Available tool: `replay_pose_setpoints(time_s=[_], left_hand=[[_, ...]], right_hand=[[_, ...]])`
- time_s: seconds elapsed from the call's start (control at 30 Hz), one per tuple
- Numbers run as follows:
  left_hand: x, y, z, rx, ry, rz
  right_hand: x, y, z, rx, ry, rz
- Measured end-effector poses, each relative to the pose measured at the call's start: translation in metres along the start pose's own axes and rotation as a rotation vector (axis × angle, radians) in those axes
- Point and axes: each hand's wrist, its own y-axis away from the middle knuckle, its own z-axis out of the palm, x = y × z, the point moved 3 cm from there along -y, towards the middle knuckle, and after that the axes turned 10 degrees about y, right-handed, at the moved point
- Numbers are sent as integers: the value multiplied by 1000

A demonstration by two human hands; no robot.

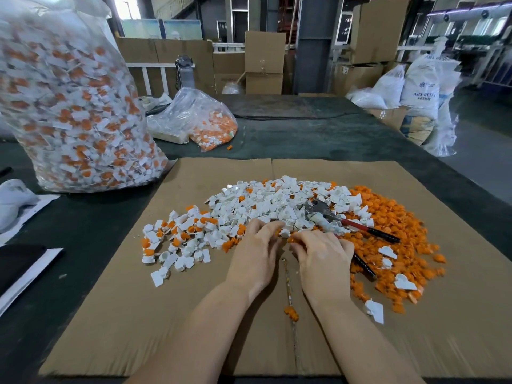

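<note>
- A dark green table (pixel 304 134) runs back into a factory hall.
- Brown cardboard boxes (pixel 264 62) stand stacked behind it, beside a grey steel column (pixel 313 42).
- White sacks (pixel 421 87) lean together at the right on a grey floor (pixel 476 167).
- Daylight comes through a bright window (pixel 126 6) at the upper left.
- A white railing (pixel 155 76) stands below it.

One camera on my head: wide-angle, facing forward and down, close over left hand (pixel 256 253), right hand (pixel 324 261), cardboard sheet (pixel 116 314).

Left hand (pixel 256 252) and right hand (pixel 324 259) lie palm-down, curled fingertips meeting.
</note>
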Motion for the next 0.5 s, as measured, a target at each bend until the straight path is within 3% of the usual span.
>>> replay_pose_setpoints(time_s=[0.33, 0.5], left_hand=[[-2, 0, -4, 71, -4, -117], [0, -1, -1, 89, 125, -211]], right_hand=[[2, 0, -3, 59, -62, 23], [3, 1, -3, 63, -79, 37]])
